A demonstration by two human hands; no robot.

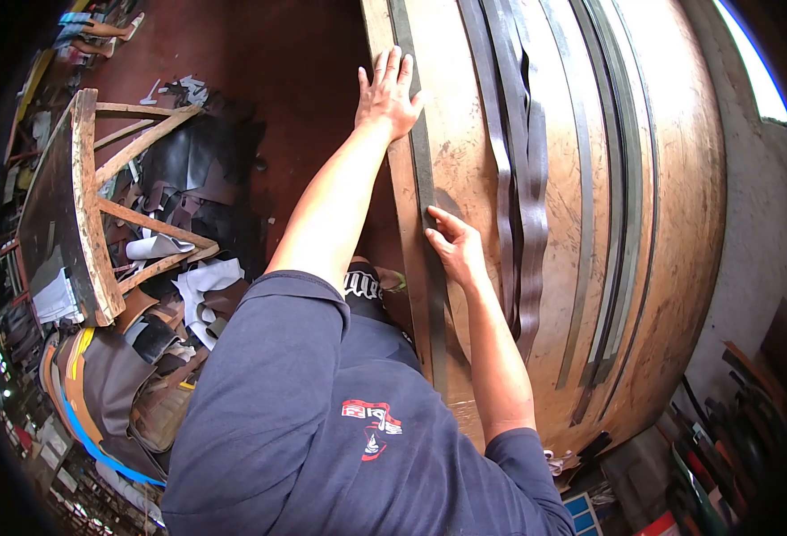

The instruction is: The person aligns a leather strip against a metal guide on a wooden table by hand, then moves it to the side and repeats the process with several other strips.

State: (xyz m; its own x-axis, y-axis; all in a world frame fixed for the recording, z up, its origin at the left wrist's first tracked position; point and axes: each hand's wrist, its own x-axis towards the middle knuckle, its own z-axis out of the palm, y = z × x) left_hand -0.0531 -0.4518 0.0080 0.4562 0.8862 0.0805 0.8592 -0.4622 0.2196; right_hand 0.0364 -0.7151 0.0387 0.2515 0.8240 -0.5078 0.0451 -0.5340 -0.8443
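A long, narrow dark strip (423, 170), leather-like, runs along the near edge of a wooden table (465, 116). My left hand (389, 96) lies palm down across its upper part, fingers spread. Lower down, my right hand (458, 247) has its thumb and forefinger at the strip's right edge, closed in a loose pinch, with the other fingers curled under. Beside my right hand, several wavy dark brown strips (527, 179) lie lengthwise on the table. More thin dark strips (621, 196) lie further right.
A wooden frame with slanted braces (90, 205) stands at the left. Leather-like scraps and pale pieces (201, 286) are heaped around it on the dark red floor (295, 54). A grey wall (755, 205) borders the table's far side. Another person's legs (99, 36) show at the top left.
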